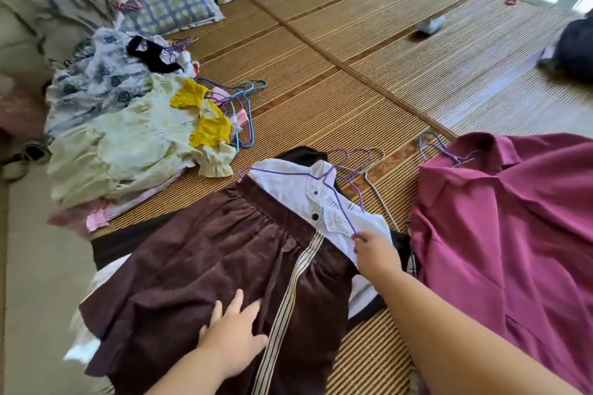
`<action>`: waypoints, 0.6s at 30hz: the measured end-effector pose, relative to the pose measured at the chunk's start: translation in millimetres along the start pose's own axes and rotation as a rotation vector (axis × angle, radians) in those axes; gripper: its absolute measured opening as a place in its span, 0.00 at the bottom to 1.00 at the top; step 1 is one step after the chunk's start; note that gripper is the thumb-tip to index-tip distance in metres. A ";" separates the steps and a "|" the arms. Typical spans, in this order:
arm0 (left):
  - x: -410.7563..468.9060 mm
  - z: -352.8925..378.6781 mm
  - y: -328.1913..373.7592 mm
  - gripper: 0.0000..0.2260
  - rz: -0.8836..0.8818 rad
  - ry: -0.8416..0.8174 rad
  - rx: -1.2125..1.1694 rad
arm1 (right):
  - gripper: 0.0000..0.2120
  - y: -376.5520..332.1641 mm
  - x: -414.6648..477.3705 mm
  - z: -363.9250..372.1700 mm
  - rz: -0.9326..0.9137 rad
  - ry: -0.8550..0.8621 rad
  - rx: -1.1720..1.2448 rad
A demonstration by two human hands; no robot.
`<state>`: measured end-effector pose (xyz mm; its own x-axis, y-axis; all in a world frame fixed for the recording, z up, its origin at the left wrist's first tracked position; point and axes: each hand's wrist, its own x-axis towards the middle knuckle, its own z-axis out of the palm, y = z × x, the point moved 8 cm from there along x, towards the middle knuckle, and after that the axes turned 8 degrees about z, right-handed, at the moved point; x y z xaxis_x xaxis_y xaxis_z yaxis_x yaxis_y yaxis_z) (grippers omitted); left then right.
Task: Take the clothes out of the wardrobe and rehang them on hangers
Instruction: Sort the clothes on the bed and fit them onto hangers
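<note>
Atop shirt (pixel 288 184), hanger (pixel 339 205) crosswise (hook away)

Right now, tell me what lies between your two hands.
The head view shows the brown skirt, with its cream striped band, spanning from the flat left hand to the right hand, which pinches the purple hanger.

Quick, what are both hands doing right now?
Left hand: open, flat on the brown skirt.
Right hand: pinching the purple hanger by its end.
</note>
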<state>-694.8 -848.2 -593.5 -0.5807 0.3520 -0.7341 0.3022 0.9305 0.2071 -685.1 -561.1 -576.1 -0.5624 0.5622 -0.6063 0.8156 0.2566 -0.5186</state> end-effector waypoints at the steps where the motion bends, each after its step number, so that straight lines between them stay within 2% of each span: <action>1: -2.2 -4.3 1.8 0.29 -0.004 0.028 -0.027 | 0.12 -0.5 -3.6 -3.2 0.013 -0.001 0.118; 4: -14.8 -38.1 12.2 0.28 0.018 0.187 -0.111 | 0.09 -11.2 -20.2 -17.9 -0.016 -0.011 0.294; 9: -64.4 -149.5 36.9 0.31 0.176 0.545 -0.188 | 0.12 -48.2 -68.6 -57.1 -0.196 -0.040 0.298; 12: -116.0 -226.7 48.5 0.34 0.248 0.760 -0.126 | 0.14 -74.8 -105.3 -97.8 -0.275 -0.042 0.276; 18: -209.7 -315.8 55.8 0.29 0.239 0.878 -0.004 | 0.12 -138.1 -208.8 -184.7 -0.499 -0.124 0.178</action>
<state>-794.9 -838.0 -223.8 -0.8703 0.4851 0.0852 0.4871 0.8224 0.2939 -655.2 -568.7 -266.5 -0.8960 0.3064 -0.3214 0.4160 0.3258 -0.8490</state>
